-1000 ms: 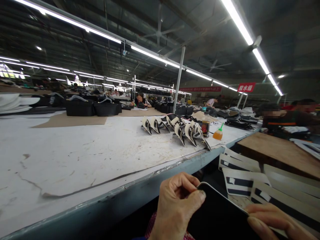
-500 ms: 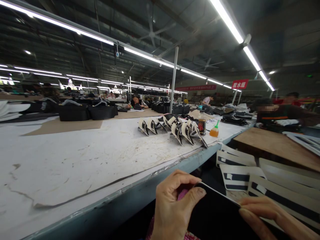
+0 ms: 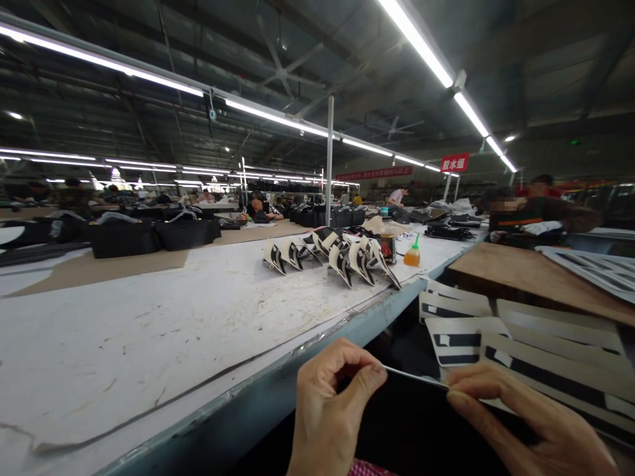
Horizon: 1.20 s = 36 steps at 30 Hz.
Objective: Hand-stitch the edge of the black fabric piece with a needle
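Observation:
Low in the view, both my hands pinch the upper edge of a dark, flat black panel (image 3: 411, 423) with a thin pale rim. My left hand (image 3: 330, 403) is closed on the rim's left part, thumb towards me and fingers behind. On the right part of the same rim, my right hand (image 3: 520, 413) is closed with thumb and fingertips. Its lower part fades into shadow, so I cannot tell the panel's full shape. Just beyond my right hand lie several cream panels (image 3: 479, 325) with black strips and small white patches.
A long white-covered table (image 3: 173, 337) runs along my left. On it stand curved cream-and-black pieces (image 3: 340, 264), a dark jar (image 3: 388, 249) and a bottle of amber liquid (image 3: 411, 256). A brown board (image 3: 516, 271) lies at right; a co-worker (image 3: 550, 215) is behind it.
The view has turned slightly to the right. My right hand has come up a little and shows more, and the panel's rim slopes less. Both hands keep their pinch.

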Tool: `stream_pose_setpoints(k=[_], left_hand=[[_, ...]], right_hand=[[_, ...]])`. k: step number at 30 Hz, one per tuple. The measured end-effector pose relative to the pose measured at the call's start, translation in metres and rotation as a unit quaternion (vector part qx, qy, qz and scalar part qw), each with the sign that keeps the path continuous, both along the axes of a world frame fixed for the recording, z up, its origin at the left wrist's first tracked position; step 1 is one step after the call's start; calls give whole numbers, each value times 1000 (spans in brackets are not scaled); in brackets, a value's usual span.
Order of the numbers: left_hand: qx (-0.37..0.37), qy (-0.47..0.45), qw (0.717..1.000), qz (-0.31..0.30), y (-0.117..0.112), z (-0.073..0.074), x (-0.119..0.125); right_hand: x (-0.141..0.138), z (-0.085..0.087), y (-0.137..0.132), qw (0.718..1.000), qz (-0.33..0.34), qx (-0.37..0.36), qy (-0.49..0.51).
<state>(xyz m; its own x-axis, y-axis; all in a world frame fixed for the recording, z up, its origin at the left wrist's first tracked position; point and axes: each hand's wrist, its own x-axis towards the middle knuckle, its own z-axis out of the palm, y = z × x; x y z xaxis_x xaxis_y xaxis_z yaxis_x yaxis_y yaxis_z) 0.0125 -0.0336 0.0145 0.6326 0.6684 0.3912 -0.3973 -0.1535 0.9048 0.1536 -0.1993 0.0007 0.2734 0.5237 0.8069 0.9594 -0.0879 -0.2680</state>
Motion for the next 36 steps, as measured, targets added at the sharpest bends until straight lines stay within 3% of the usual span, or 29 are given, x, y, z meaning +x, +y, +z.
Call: stream_pose_setpoints(k=[4, 9, 17, 23, 30, 36], left_hand=[[-87, 0, 992, -93, 10, -3, 1], [-109, -32, 982, -151, 17, -7, 2], [-15, 109, 984, -143, 11, 5, -2], [3, 131, 987, -96, 1, 13, 0], [24, 138, 985, -104, 1, 6, -2], [32, 134, 990, -22, -4, -3, -1]], right_hand=[[20, -6, -5, 992, -6, -67, 111], [34, -19, -6, 976, -15, -109, 185], [8, 7, 3, 997, 14, -59, 50], [-6, 15, 2, 998, 1, -6, -65], [-10, 19, 6, 996, -12, 12, -88], [-10, 23, 4, 992, -27, -1, -125]])
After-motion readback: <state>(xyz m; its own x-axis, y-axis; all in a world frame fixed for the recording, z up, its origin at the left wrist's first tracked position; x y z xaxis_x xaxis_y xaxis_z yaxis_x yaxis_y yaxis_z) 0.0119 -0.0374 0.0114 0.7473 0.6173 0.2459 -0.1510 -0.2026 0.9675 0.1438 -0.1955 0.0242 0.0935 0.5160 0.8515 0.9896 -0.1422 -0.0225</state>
